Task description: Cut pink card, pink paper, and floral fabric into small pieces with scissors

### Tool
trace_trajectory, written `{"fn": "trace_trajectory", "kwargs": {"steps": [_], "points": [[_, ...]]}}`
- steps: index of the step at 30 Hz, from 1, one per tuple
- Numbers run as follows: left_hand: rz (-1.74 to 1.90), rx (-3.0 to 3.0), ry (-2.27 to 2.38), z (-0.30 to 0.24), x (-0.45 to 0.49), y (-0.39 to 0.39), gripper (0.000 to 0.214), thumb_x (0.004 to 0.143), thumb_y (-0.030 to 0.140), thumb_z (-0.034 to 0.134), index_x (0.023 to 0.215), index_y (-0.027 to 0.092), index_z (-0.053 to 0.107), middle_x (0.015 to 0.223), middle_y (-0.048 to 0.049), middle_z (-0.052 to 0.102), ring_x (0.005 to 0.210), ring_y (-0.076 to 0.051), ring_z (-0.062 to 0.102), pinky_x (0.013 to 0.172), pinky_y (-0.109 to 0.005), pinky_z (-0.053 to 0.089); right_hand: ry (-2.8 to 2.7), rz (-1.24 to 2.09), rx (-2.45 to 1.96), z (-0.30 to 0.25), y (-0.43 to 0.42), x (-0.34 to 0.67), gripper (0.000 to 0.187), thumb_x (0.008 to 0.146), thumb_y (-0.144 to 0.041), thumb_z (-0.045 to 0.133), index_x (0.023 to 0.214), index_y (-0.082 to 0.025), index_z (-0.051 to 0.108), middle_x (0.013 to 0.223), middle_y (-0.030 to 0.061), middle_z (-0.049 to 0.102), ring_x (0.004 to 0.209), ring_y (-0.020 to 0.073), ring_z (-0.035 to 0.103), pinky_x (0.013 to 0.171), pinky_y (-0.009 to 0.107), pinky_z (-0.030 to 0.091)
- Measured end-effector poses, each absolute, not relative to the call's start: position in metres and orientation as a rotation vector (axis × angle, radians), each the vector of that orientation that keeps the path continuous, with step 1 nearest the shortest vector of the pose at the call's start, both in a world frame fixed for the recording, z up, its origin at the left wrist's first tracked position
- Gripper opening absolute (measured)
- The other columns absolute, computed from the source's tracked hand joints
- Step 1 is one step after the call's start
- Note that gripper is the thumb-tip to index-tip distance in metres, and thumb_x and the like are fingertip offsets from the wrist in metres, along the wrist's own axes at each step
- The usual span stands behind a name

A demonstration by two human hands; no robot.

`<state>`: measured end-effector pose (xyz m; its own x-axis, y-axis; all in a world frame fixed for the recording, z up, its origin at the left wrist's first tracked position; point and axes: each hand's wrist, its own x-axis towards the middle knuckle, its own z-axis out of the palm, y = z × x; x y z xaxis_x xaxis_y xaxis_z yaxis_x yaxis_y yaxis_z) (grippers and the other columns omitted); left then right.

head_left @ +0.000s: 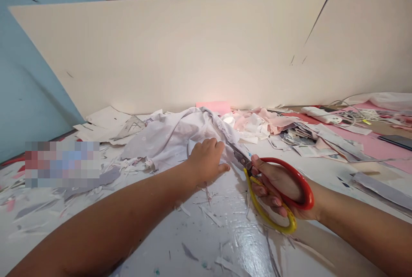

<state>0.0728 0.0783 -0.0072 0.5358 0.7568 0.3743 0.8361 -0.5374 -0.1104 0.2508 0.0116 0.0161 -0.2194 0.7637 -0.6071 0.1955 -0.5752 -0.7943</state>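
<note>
A: How is the right hand (283, 181) occupied?

B: A large pair of scissors with red and yellow loop handles (308, 193) is gripped in it, the fingers being curled about the loops. The dark metal blades are pointed forward and leftward, at the right side of a crumpled, thin, pale lilac-white cloth (174, 133)

A: Where is the cloth placed?

B: It is heaped on a glossy white tabletop (231, 208), ahead of both forearms and before an upright cream-coloured panel (180, 54)

A: And the left hand (206, 159)?

B: It is laid on the near part of the cloth, the thumb being held out to the right; whether a fold is pinched beneath the fingers cannot be told. Thin white paper-like scraps (210, 217) are strewn nearby, and rumpled pink pieces of material (275, 121) are seen beyond, to the right
</note>
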Motion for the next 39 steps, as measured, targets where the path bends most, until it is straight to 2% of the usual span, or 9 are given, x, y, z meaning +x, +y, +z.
{"fn": "trace_trajectory", "kwargs": {"steps": [8,14,17,20,22,25,29,34,39], "points": [[-0.355,-2.410,-1.355,-0.012,0.087,0.079,0.039,0.070,0.052,0.048,0.088,0.016,0.048,0.085,-0.0071,0.052,0.078,-0.023,0.051,0.060,-0.034,0.038,-0.928,2.046,-1.422,0.016,0.011,0.239,0.045,0.077,-0.060,0.032,0.058,-0.020,0.030,0.039,-0.0079,0.031,0.024,0.0030,0.026,0.024,0.014,0.024],[-0.365,-2.345,-1.204,-0.013,0.086,0.084,0.013,0.076,0.024,0.043,0.083,0.016,0.050,0.083,-0.0080,0.053,0.080,-0.023,0.050,0.062,-0.035,0.035,-0.835,2.056,-1.349,0.024,0.007,0.234,0.045,0.080,-0.058,0.029,0.060,-0.019,0.035,0.040,-0.0064,0.037,0.027,0.0038,0.032,0.028,0.013,0.030],[-0.396,-2.357,-1.133,-0.016,0.080,0.086,0.010,0.075,0.019,0.042,0.079,0.017,0.051,0.080,-0.0068,0.053,0.074,-0.021,0.051,0.061,-0.033,0.034,-0.967,2.086,-1.424,0.022,0.007,0.237,0.061,0.076,-0.067,0.021,0.059,-0.014,0.046,0.047,0.0038,0.051,0.037,0.0093,0.050,0.042,0.019,0.043],[-0.442,-2.357,-1.084,-0.017,0.074,0.087,0.012,0.075,0.019,0.040,0.078,0.017,0.052,0.074,-0.0055,0.052,0.064,-0.018,0.050,0.054,-0.031,0.031,-1.025,2.104,-1.366,0.022,0.005,0.240,0.072,0.069,-0.074,0.020,0.065,-0.010,0.052,0.069,0.0151,0.061,0.060,0.0177,0.061,0.064,0.027,0.048],[-0.458,-2.356,-1.050,-0.018,0.071,0.087,0.013,0.075,0.019,0.039,0.077,0.017,0.052,0.070,-0.0046,0.051,0.058,-0.016,0.048,0.051,-0.029,0.029,-1.013,2.085,-1.296,0.025,0.003,0.241,0.069,0.066,-0.076,0.023,0.067,-0.012,0.050,0.076,0.0158,0.062,0.068,0.0205,0.062,0.071,0.032,0.047],[-0.485,-2.352,-1.002,-0.019,0.069,0.087,0.014,0.076,0.018,0.037,0.075,0.017,0.052,0.064,-0.0033,0.049,0.052,-0.014,0.045,0.048,-0.028,0.027,-1.030,2.050,-1.231,0.027,0.002,0.241,0.063,0.066,-0.076,0.026,0.066,-0.015,0.046,0.074,0.0129,0.062,0.070,0.0211,0.061,0.074,0.035,0.045],[-0.530,-2.348,-0.926,-0.022,0.070,0.087,0.016,0.077,0.017,0.035,0.072,0.017,0.050,0.061,-0.0020,0.047,0.050,-0.013,0.043,0.046,-0.027,0.025,-1.069,2.067,-1.313,0.024,0.006,0.243,0.067,0.064,-0.077,0.024,0.063,-0.014,0.046,0.061,0.0083,0.057,0.061,0.0183,0.059,0.067,0.031,0.045],[-0.545,-2.322,-0.866,-0.025,0.069,0.087,0.016,0.078,0.015,0.034,0.070,0.018,0.048,0.060,-0.0009,0.046,0.051,-0.013,0.042,0.046,-0.027,0.024,-1.096,2.009,-1.377,0.021,0.011,0.243,0.063,0.063,-0.079,0.022,0.062,-0.018,0.039,0.050,0.0001,0.048,0.036,0.0088,0.041,0.037,0.022,0.034],[-0.528,-2.315,-0.874,-0.025,0.068,0.086,0.017,0.078,0.014,0.034,0.069,0.018,0.048,0.061,-0.0012,0.045,0.050,-0.012,0.041,0.045,-0.027,0.023,-1.099,1.940,-1.416,0.024,0.008,0.239,0.057,0.065,-0.077,0.025,0.067,-0.021,0.033,0.049,-0.0038,0.046,0.031,0.0083,0.037,0.031,0.021,0.030]]}}
